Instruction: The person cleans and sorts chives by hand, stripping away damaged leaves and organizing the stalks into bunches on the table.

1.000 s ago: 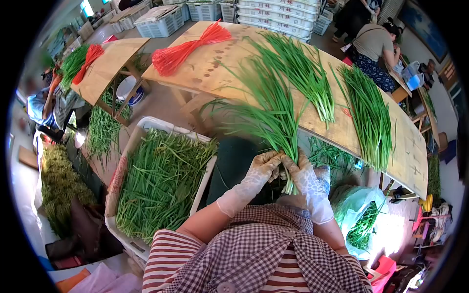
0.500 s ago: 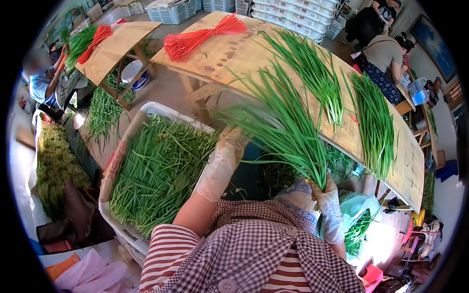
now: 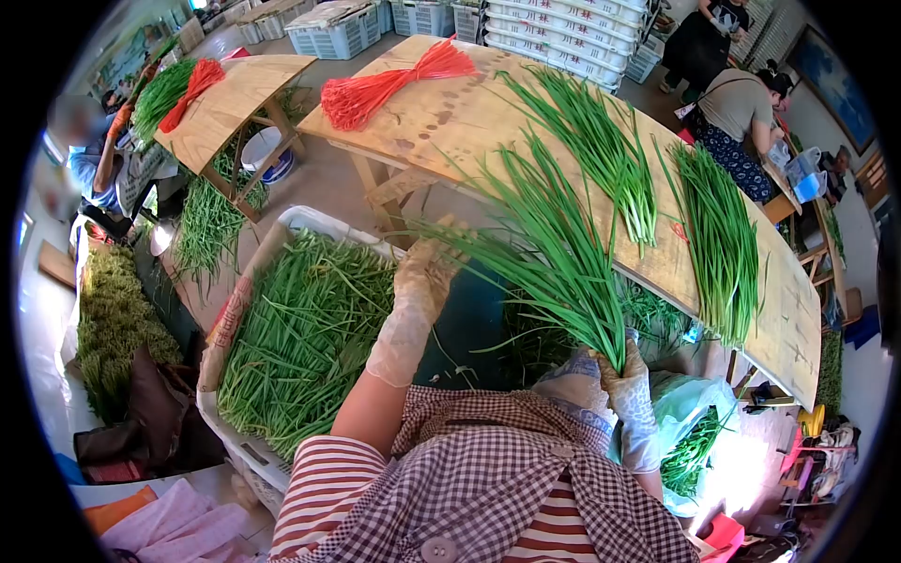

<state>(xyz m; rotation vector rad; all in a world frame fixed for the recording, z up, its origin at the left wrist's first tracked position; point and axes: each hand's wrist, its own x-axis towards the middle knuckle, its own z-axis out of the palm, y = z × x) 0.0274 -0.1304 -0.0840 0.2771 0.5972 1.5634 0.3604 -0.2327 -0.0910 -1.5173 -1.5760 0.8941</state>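
A bunch of long green chives fans up and leftward from my right hand, which is closed around its lower ends. A patterned, translucent glove covers that hand. My left hand, in a stained glove, is at the leaf tips on the bunch's left side; its fingers are blurred and overlap the leaves, so their grip is unclear. Below it to the left, a white crate is heaped with loose green leaves. Beyond my hands, two chive bunches lie on the wooden table.
Red ties lie on the table's far left. A plastic bag of greens is beside my right arm. A second table with chives, a bucket and stacked white crates stand farther off. Other people work at left and right.
My left hand has shifted slightly left and down at the leaf tips. The bunch's leaves have swung a little lower, while my right hand keeps its hold. The camera view has shifted slightly.
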